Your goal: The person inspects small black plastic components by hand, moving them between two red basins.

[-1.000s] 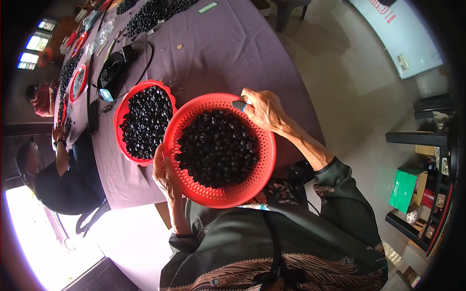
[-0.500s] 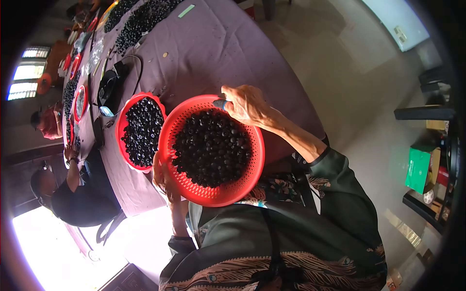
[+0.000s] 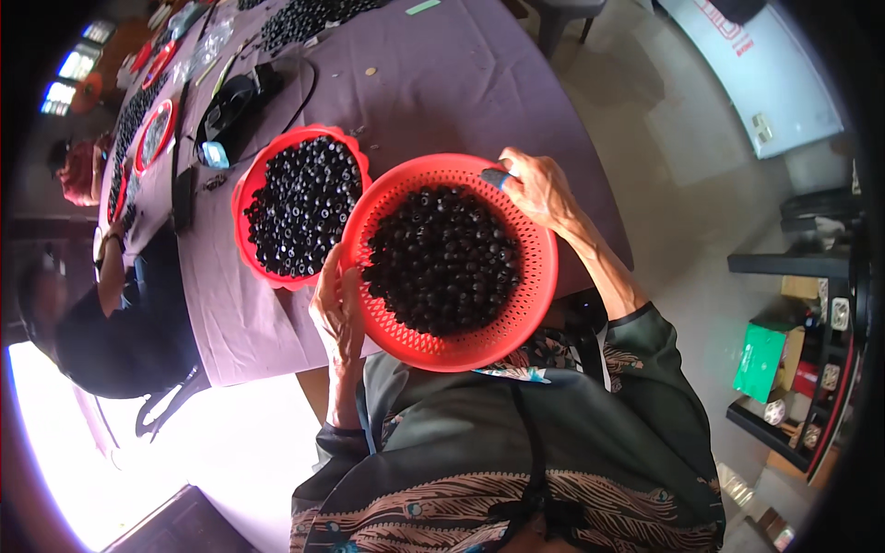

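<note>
Balancing the red, round, perforated plastic colander (image 3: 538, 276) called for even support from 2 sides, since its load of small, round black beads (image 3: 442, 263) looked loose and liable to roll. The colander was in front of the person's body, at the near edge of the table draped in mauve cloth (image 3: 452, 92), with bare perforated wall showing on its right and near sides.

The right hand (image 3: 544, 192) gripped the far right rim: its thumb, wearing a dark band (image 3: 495, 177), lay over the edge with the fingers bent close, though their tips were hidden. The left hand (image 3: 339, 313) was partly open against the left outer wall; how far its fingers reached underneath could not be told.

With the holds nearly opposite, a level rim was probably best managed by matching the lift of both wrists (a dip on the left, where the beads sat thickest, seemed the likeliest way to spill). Just beside it stood a red, scalloped-rim plastic bowl (image 3: 242, 230) of glossy black beads (image 3: 304, 207). Whether the 2 rims touched was unclear, so a little clearance there would have guarded against a knock.
</note>
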Available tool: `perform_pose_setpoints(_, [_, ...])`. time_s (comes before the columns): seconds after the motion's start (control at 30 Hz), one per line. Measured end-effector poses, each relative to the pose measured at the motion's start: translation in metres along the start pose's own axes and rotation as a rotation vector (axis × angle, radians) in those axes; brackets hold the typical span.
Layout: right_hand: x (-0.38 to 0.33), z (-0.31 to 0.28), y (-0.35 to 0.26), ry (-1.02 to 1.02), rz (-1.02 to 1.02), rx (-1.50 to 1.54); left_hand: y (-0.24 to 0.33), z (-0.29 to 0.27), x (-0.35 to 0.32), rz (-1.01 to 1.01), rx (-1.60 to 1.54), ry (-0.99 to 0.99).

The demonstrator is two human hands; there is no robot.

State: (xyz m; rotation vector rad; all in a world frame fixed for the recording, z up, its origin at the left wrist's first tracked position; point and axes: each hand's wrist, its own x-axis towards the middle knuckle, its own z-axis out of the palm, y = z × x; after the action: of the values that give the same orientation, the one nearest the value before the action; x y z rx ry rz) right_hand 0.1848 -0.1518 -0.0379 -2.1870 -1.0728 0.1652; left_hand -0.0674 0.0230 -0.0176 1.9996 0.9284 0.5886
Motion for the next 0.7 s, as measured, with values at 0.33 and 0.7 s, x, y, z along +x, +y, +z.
perform_pose_setpoints(0.33, [-0.002,-0.001,-0.009,-0.015,0.071,0.038,-0.021,-0.041,0.013,0.150,0.212,0.259])
perform_pose_setpoints(0.7, [0.002,-0.004,-0.013,-0.040,0.080,-0.016,-0.027,-0.033,0.048,0.350,0.393,0.214])
